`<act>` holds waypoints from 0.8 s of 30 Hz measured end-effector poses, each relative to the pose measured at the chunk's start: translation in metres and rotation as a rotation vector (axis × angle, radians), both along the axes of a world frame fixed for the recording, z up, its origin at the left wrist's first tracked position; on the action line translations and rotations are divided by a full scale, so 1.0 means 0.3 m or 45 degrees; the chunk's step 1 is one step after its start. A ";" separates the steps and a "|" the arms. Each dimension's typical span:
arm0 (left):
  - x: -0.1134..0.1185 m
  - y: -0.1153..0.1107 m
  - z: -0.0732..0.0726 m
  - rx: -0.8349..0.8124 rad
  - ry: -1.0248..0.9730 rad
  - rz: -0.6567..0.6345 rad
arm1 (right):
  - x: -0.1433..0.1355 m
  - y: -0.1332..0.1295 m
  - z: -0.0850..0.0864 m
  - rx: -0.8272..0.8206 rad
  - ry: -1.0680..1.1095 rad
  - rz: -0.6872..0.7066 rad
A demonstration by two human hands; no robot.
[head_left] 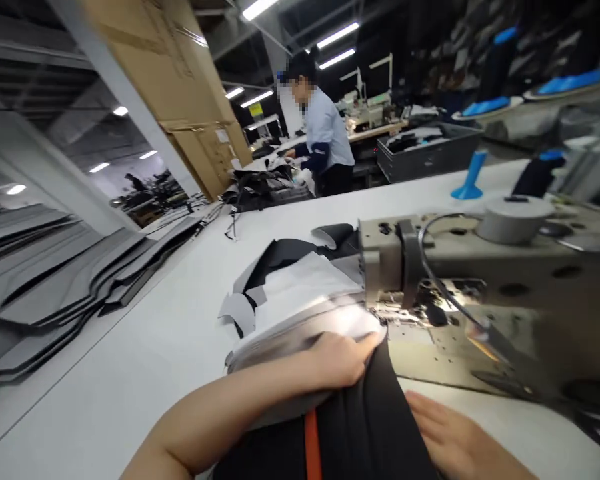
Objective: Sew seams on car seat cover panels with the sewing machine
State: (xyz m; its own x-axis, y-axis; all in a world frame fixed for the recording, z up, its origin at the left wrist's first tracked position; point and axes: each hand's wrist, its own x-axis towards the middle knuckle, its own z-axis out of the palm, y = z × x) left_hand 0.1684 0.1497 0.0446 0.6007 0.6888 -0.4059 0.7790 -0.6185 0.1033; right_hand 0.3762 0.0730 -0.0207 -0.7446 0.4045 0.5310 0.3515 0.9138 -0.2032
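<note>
A black fabric piece [380,407] with an orange stripe [313,443] lies under a pale grey layer, its far end at the sewing machine's [387,267] lit needle area. My left hand [343,360] rests on the pale layer. Its index finger points along the layer's edge towards the presser foot, and the other fingers are curled in against the fabric. Beside the black piece's right edge is my right hand [447,430], fingers stretched out and touching that edge; its thumb is hidden. More black and white fabric parts [290,257] bunch up behind the machine head.
Grey cut panels [80,267] are stacked along the left. A co-worker [327,127] stands across the white table [155,353] by a dark fabric pile [270,180]. Behind are a grey crate [425,157] and tall cardboard [165,87]. A blue cone [469,177] stands behind the machine.
</note>
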 end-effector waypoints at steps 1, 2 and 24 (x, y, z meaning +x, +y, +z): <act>-0.007 0.020 0.010 -0.054 -0.046 -0.007 | 0.022 0.004 -0.009 -0.053 0.016 -0.051; -0.015 0.041 0.018 -0.120 -0.104 -0.021 | 0.039 0.012 -0.017 -0.093 0.035 -0.106; 0.127 0.023 0.050 -0.213 0.177 -0.007 | 0.027 0.053 -0.065 0.290 -0.018 -0.128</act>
